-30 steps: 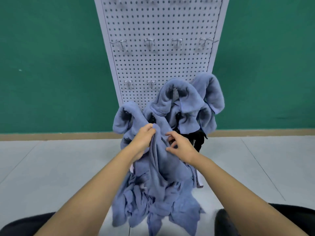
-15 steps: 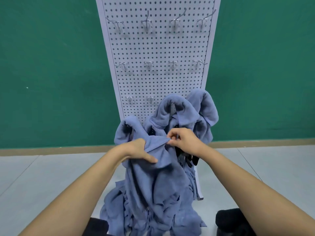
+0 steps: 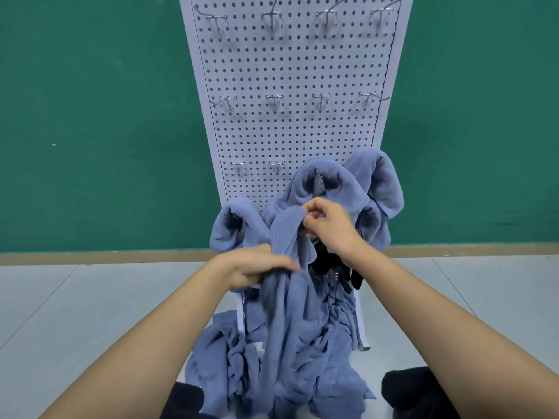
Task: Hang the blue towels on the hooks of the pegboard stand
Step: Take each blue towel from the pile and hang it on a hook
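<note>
A heap of blue towels (image 3: 290, 376) is lying on the grey floor (image 3: 90, 313) at the foot of the stand. Above it, the left hand (image 3: 254, 269) is gripping one towel (image 3: 287, 237) rising from the heap, its fingers curled round the bunched cloth. The right hand (image 3: 328, 226), higher and slightly farther, is pinching that towel's top edge. Just behind, hung towels (image 3: 332, 184) are draping over the lower part of the white pegboard stand (image 3: 296, 134). Bare metal hooks (image 3: 274, 101) are sitting in rows above, against a green wall (image 3: 90, 116).
</note>
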Action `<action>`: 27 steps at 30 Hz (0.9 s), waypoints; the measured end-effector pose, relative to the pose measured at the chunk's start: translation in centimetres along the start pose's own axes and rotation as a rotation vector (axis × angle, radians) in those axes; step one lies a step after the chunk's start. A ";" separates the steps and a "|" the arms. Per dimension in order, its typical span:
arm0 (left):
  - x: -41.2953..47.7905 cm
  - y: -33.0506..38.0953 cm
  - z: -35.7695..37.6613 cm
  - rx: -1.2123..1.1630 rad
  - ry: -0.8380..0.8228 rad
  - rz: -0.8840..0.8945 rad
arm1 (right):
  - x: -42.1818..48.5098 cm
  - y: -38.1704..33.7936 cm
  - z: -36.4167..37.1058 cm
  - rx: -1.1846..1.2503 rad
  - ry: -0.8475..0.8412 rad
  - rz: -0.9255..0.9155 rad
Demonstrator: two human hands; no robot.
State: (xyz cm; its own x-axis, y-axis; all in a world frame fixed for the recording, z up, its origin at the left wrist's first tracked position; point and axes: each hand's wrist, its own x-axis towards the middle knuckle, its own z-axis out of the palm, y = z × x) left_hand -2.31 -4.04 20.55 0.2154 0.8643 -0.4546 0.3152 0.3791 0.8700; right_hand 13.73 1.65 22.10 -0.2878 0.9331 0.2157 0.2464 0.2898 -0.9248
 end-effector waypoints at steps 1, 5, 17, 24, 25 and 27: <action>-0.6 0.6 0.1 -0.179 -0.019 0.036 | 0.0 0.2 -0.1 0.024 -0.005 0.026; -2.1 2.1 -0.6 -0.705 -0.039 0.193 | -0.6 0.9 -1.4 -0.022 0.025 0.113; -4.2 3.4 0.6 -0.955 -0.085 0.367 | -3.9 0.3 -2.2 0.370 -0.338 0.238; -4.1 3.3 -0.4 -0.765 0.169 0.348 | -2.6 0.4 -2.7 0.232 0.089 0.125; -4.0 3.2 -0.6 -0.719 0.227 0.331 | -2.4 0.4 -2.9 0.221 0.126 0.145; -3.8 3.0 -1.1 -0.669 0.279 0.308 | -2.0 0.3 -3.6 0.212 0.161 0.181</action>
State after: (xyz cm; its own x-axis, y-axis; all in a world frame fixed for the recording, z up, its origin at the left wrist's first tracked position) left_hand -3.25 -5.86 25.10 -0.0655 0.9803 -0.1864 -0.3637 0.1505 0.9193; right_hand 17.75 0.64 22.54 -0.1029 0.9920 0.0731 0.0771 0.0813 -0.9937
